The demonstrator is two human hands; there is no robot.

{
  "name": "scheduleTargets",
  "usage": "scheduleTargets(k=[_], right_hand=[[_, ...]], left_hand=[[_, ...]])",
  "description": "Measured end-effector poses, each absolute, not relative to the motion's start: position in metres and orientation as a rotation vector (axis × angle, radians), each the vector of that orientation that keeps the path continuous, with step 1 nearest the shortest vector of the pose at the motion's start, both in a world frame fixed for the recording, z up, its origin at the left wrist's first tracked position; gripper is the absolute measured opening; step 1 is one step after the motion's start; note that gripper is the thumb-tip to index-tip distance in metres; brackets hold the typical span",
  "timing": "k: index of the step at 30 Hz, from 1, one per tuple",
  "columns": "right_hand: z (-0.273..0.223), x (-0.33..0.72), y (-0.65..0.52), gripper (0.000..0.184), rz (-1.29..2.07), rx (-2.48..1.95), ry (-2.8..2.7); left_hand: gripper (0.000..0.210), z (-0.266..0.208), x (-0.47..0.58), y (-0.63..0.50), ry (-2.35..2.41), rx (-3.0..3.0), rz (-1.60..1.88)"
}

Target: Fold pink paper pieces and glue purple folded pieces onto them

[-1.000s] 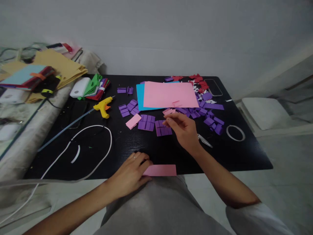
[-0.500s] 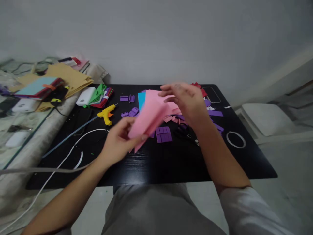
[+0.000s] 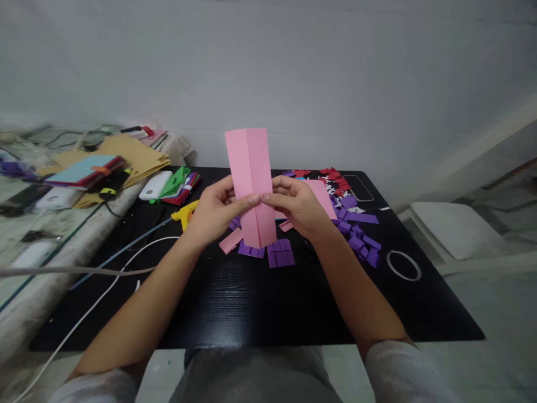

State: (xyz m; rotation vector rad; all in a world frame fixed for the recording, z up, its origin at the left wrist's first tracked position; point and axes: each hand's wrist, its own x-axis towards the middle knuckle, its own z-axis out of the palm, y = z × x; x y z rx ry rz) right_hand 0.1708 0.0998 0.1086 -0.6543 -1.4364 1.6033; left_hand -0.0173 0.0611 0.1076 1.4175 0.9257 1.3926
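Observation:
A long pink paper strip [image 3: 250, 162] with a crease down its length stands upright above the table, held between both hands. My left hand [image 3: 216, 210] grips its left edge, thumb on the front and fingers behind. On the other side my right hand [image 3: 300, 204] pinches it the same way, and the two thumbtips meet near the crease. Behind my right hand lies a larger pink sheet [image 3: 321, 196]. Beneath the strip are creased purple paper pieces [image 3: 281, 253] and a small pink paper piece [image 3: 230, 240].
A yellow glue gun [image 3: 181, 214] lies left of my left hand, partly hidden. A white cable [image 3: 113, 282] crosses the black table [image 3: 235, 302] on the left. Loose purple pieces [image 3: 364, 246], red scraps [image 3: 335, 178] and a clear ring [image 3: 403, 265] lie on the right.
The pink strip has been raised and turned upright, its crease facing me. My right hand, free before, has come in and grips it too. The view has tilted upward.

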Motion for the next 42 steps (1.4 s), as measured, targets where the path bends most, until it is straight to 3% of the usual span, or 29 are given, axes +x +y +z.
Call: scheduleTargets(k=[8, 42], right_hand=[[0.105, 0.176, 0.096, 0.036, 1.402, -0.756, -1.523], [0.102, 0.177, 0.099, 0.031, 1.219, -0.772, -1.527]], left_hand=[[0.044, 0.108, -0.022, 0.062, 1.003, 1.445, 1.262], [0.017, 0.108, -0.034, 0.067, 1.062, 1.596, 1.300]])
